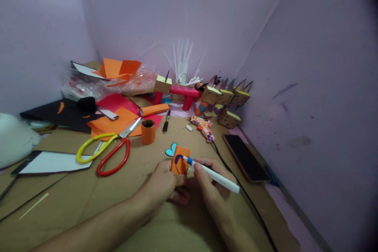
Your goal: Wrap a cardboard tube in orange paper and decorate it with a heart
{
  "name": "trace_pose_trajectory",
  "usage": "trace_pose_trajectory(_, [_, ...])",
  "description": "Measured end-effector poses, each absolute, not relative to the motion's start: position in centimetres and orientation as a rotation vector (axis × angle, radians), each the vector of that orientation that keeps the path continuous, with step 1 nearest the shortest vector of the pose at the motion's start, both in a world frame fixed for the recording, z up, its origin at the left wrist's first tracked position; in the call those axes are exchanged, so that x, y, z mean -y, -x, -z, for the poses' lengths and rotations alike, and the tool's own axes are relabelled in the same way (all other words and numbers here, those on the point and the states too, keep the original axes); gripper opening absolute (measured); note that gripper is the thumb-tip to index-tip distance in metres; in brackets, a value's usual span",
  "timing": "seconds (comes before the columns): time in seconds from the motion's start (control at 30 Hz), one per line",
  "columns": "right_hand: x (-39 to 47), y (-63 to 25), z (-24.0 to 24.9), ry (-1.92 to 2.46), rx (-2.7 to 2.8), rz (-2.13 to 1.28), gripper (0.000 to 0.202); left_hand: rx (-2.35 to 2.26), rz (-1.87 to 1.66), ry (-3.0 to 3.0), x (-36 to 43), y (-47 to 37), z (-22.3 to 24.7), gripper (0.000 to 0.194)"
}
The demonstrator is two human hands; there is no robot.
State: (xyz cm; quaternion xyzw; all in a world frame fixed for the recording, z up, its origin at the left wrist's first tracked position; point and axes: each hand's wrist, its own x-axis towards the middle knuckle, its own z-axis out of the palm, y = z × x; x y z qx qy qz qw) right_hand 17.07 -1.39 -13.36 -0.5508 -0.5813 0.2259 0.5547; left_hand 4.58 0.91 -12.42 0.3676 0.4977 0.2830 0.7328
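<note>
An orange paper-covered tube (182,153) is gripped in my left hand (167,181), held a little above the cardboard. My right hand (217,189) is closed around a white marker (220,179) with a blue collar. The marker's tip touches the orange surface, where a dark heart-like outline shows. Just behind the tube lies a light-blue heart cut-out (171,149) with a dark edge. Farther back stands another short orange tube (148,132), open at the top. Some of my left fingers are hidden behind the tube.
Scissors (125,136) with yellow and red handles lie left. A phone (246,157) and a black cable (242,189) are on the right, near a patterned glue gun (203,126). Behind are a black pen (167,121), orange paper (118,122) and several box-headed cardboard figures (211,95).
</note>
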Motion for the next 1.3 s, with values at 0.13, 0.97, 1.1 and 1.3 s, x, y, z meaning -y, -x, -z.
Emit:
trace_pose_trajectory(0.13, [1.42,-17.13,13.34,1.296,1.405,-0.502,0.016,-1.086,-0.623,-0.818,-0.92,-4.61,12.54,0.022])
trace_pose_trajectory(0.97, [1.42,-16.95,13.12,1.294,1.379,-0.505,0.016,-1.082,-0.619,-0.822,-0.85,-4.54,12.47,0.023])
trace_pose_trajectory(1.1, [1.37,-16.91,13.19,1.302,1.361,-0.525,0.015,-1.085,-0.624,-0.822,-0.87,-4.56,12.45,0.024])
trace_pose_trajectory(1.3, [1.28,-17.09,13.35,1.302,1.351,-0.536,0.015,-1.091,-0.616,-0.814,-0.88,-4.58,12.64,0.024])
